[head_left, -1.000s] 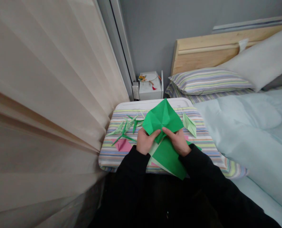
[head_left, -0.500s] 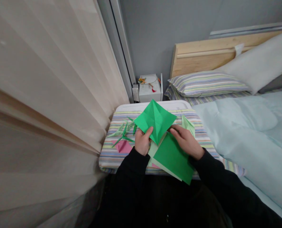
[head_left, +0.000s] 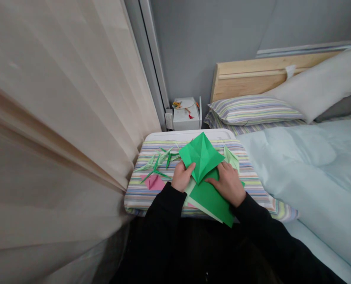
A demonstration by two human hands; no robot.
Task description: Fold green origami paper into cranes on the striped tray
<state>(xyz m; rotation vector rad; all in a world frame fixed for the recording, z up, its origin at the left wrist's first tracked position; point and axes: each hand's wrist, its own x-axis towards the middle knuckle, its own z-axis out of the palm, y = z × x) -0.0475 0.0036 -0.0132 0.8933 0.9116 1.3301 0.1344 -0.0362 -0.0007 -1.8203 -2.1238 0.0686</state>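
My left hand (head_left: 181, 176) pinches the lower left edge of a folded green origami paper (head_left: 201, 155), which stands as a diamond with creases meeting at its centre. My right hand (head_left: 228, 184) lies flat on a loose dark green paper sheet (head_left: 210, 200), its fingers touching the diamond's lower right edge. A paler green sheet (head_left: 199, 208) shows beneath that sheet. Left of my hands lie several green origami cranes (head_left: 160, 161) and a pink paper (head_left: 153, 182). A pale green folded piece (head_left: 231, 158) sits beyond my right hand.
Everything lies on a striped cloth (head_left: 140, 193) over a white-rimmed board. A beige curtain (head_left: 60, 118) hangs close on the left. On the right are a bed with a pale blue duvet (head_left: 296, 169) and a striped pillow (head_left: 252, 110). A white box (head_left: 185, 118) stands beyond.
A second ago both hands held the diamond. My right hand has since come off it onto the flat sheet, and the diamond has shifted slightly right. The head view has tilted a little.
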